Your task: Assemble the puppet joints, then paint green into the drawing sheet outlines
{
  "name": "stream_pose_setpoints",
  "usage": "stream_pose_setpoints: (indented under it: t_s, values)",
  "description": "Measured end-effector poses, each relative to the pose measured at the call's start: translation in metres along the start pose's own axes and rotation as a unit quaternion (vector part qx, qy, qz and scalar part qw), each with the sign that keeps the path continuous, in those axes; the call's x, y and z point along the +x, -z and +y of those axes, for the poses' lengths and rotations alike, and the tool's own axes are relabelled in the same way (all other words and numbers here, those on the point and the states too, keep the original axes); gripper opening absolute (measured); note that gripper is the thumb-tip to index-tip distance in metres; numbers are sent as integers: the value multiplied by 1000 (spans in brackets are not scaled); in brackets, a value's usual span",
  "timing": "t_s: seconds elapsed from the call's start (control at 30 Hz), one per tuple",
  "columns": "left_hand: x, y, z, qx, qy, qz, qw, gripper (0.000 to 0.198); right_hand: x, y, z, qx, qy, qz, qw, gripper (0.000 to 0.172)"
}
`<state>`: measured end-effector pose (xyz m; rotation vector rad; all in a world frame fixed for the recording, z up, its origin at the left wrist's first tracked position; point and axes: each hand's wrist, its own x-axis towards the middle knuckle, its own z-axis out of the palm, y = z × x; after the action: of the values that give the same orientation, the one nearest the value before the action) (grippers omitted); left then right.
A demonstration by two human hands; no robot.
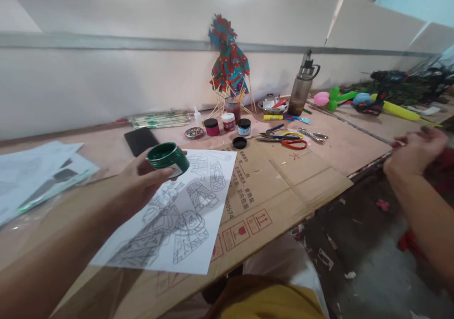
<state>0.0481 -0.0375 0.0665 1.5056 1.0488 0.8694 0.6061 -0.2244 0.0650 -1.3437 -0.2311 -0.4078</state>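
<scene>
My left hand (144, 179) is closed around a small open jar of green paint (167, 158), held tilted just above a white sheet with a line drawing (177, 215). The sheet lies on flattened cardboard (283, 177) on the table. My right hand (416, 151) is out to the right past the table edge, its fingers curled in a pinch on a thin stick-like thing (397, 143) that I cannot make out clearly. A black lid (240, 142) lies on the cardboard behind the drawing.
Paint jars (229, 122), scissors (289, 140), pliers (314, 136), a black phone (141, 140), a drink bottle (301, 89) and a colourful paper figure on sticks (229, 66) stand toward the back wall. Papers (39, 172) lie at left, balloons (336, 97) at right.
</scene>
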Motion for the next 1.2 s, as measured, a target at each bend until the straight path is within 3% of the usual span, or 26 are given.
stream_pose_setpoints:
  t_s: [0.07,0.17,0.23,0.3,0.4,0.53,0.8,0.97,1.2]
  values:
    - [17,-14,3,-70,-18,-28,997,41,-19,-33,-7,33,-7,-93,995,31]
    - [30,-40,7,-98,-35,-51,993,40,-49,-71,-7,-20,-50,-224,973,20]
    - [31,-59,12,-100,-45,-78,991,41,-62,-84,0,-33,-79,-287,954,9]
    - [32,-78,19,-91,-68,-121,986,44,-67,-88,9,-36,-112,-339,933,13]
    - [40,-105,28,-61,-97,-161,980,50,-66,-84,22,-30,-152,-383,910,29]
    - [56,-140,31,-2,-133,-169,976,37,-55,-77,38,-36,-185,-390,901,37]
    - [90,-198,13,133,-127,-160,970,33,-27,-45,66,-107,-151,-436,881,55]
    - [103,-217,3,188,-152,-151,959,36,-13,-20,73,-162,-108,-448,872,61]
    - [96,-224,-6,211,-123,-144,959,33,1,4,75,-269,11,-444,855,78]
